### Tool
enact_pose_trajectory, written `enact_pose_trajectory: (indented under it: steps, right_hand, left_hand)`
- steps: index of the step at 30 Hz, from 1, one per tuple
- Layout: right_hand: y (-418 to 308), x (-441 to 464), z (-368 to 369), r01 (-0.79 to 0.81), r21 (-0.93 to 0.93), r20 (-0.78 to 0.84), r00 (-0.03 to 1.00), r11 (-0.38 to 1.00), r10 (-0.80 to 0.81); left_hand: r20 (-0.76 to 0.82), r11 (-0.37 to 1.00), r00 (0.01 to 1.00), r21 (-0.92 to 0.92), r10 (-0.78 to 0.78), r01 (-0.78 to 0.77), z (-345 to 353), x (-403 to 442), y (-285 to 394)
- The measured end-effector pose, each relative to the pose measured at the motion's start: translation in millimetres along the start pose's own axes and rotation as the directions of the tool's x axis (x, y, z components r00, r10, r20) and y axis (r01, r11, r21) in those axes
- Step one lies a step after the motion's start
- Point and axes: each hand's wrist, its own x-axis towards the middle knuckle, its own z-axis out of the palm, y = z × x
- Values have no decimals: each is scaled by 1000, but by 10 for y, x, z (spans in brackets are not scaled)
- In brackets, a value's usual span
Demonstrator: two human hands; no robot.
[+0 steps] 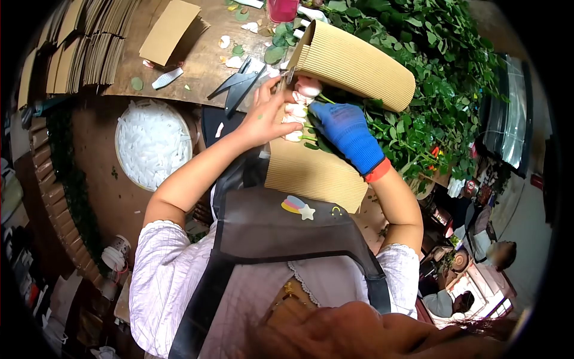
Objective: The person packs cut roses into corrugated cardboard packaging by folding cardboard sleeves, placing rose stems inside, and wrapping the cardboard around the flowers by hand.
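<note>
Several pale pink roses point(295, 111) lie in a row on a sheet of corrugated cardboard point(317, 173), their heads to the left and stems to the right. My bare left hand point(263, 118) rests along the heads with its fingers apart, touching them and the cardboard's edge. On the other side, my right hand point(347, 131) wears a blue glove. Its fingers are closed together at a rose's stem just behind the heads; the fingertips are partly hidden. The far end of the cardboard point(359, 66) curls up above the flowers. Black-handled scissors point(239, 85) lie beside my left hand.
Leafy green stems point(418, 119) pile up on the right. Stacked cardboard pieces point(89, 48) and a folded piece point(170, 33) are on the wooden table point(203, 78) at left. A round container of white strips point(153, 145) stands below its edge. Other people point(490, 248) are far right.
</note>
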Motion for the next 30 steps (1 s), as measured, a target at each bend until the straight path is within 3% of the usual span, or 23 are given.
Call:
enact_pose_trajectory:
  steps: [2, 4, 7, 10, 11, 15, 18, 19, 23, 27, 30]
  right_hand:
    - [-14, 14, 38, -12, -52, 46, 999, 999, 15]
    - [-53, 31, 12, -23, -78, 77, 997, 997, 29]
    - [-103, -131, -26, -49, -42, 44, 998, 998, 51]
    - [-227, -198, -252, -266, -89, -20, 964, 960, 265]
    - [-214, -179, -290, -301, -99, 43, 951, 949, 306]
    - [42, -77, 44, -119, -37, -92, 989, 992, 115]
    - [188, 39, 65, -46, 269, -146, 985, 962, 88]
    - [202, 12, 30, -151, 368, -36, 984, 917, 176]
    - [210, -12, -83, -303, 829, 232, 951, 469, 204]
    - [148, -7, -153, -291, 717, 249, 956, 634, 158]
    - [122, -29, -90, -222, 790, 141, 973, 572, 183]
  left_hand:
    - [-37, 1000, 999, -25, 1, -2, 28, -22, -4]
    - [-71, 994, 992, -41, -102, 99, 75, -3, 63]
    - [-121, 984, 979, -84, -164, 154, 142, 18, 89]
    - [-141, 984, 977, -100, -161, 148, 137, 10, 91]
    - [-141, 984, 977, -103, -157, 143, 122, 6, 102]
    - [-140, 987, 980, -95, -144, 132, 139, 11, 74]
    - [-137, 982, 975, -102, -174, 161, 138, 14, 103]
    - [-146, 982, 974, -108, -172, 157, 147, 24, 102]
    - [-151, 985, 976, -103, -154, 139, 179, 19, 68]
    - [-134, 989, 982, -75, -134, 125, 199, 2, 10]
    - [-131, 985, 980, -105, -150, 137, 169, 14, 76]
